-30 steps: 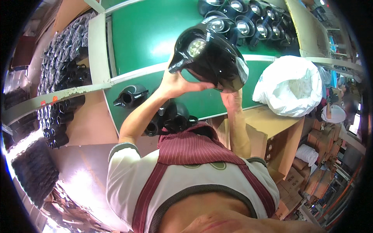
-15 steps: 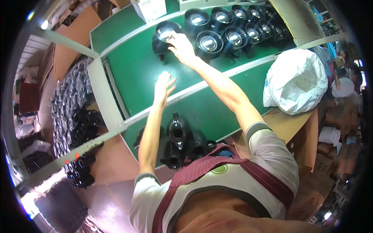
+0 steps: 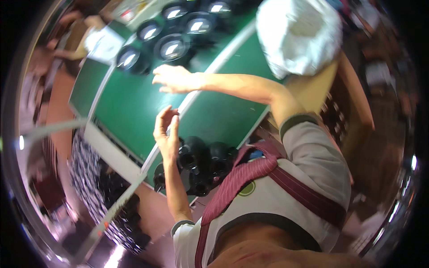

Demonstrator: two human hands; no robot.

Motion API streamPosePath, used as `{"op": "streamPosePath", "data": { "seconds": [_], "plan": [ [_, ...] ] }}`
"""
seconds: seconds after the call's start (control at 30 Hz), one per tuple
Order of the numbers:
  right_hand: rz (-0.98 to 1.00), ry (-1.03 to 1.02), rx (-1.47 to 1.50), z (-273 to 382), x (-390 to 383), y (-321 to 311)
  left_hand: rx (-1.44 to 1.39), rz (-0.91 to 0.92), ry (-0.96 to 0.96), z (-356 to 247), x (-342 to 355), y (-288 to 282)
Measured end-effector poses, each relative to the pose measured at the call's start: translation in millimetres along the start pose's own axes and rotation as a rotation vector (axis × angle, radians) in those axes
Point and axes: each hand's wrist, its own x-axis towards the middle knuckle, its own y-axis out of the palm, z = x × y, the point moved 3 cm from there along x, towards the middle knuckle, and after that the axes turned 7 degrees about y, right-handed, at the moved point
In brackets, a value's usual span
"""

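My right hand [image 3: 175, 79] is over the green worktop [image 3: 129, 105], fingers stretched out and slightly blurred, holding nothing. Just beyond it stands a black round-mouthed vessel [image 3: 172, 47] with a shiny metal inside, and another such vessel [image 3: 128, 59] is at the left end of the group. Closer to me, my left hand [image 3: 167, 129] hovers by the pale rail [image 3: 182, 109] with its thumb and fingers apart and nothing between them. Near my left forearm, against the near edge, sits a cluster of black vessels [image 3: 194, 154] with narrower openings.
A white plastic bag [image 3: 292, 38] stands open at the right, beside brown cardboard [image 3: 315, 91]. A white box [image 3: 105, 43] is at the far left. Below the table's left end lie many wrapped dark items [image 3: 87, 165]. A metal frame bar [image 3: 114, 207] runs along that side.
My right hand has come off the black vessel at the end of the row and drawn back. The view has turned, shifting the table and the vessels in the picture. My left hand stays open.
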Motion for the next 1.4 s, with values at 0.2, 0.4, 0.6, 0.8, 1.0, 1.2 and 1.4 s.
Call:
{"op": "streamPosePath", "data": {
  "seconds": [0.2,0.4,0.6,0.8,1.0,1.2,1.4],
  "plan": [
    [-0.531,0.198,-0.011,-9,-264,-219,0.133,0.468,0.379,-80,59,184],
    [-0.926,1.278,-0.252,-110,-575,-307,0.265,0.639,0.857,-58,158,455],
    [-0.303,1.529,-0.112,-213,-678,-230,0.799,0.62,0.385,67,275,607],
    [0.048,1.608,-0.113,-335,-688,-184,0.582,0.41,0.318,60,242,613],
    [0.119,1.552,-0.416,-359,-659,-188,0.659,0.266,0.69,-2,236,571],
    [-0.253,1.539,-0.458,-321,-657,-228,-0.044,0.22,0.309,-20,223,531],
    [-0.97,1.168,0.185,-150,-633,-339,-0.309,0.188,0.09,-90,130,446]
  ]
}}
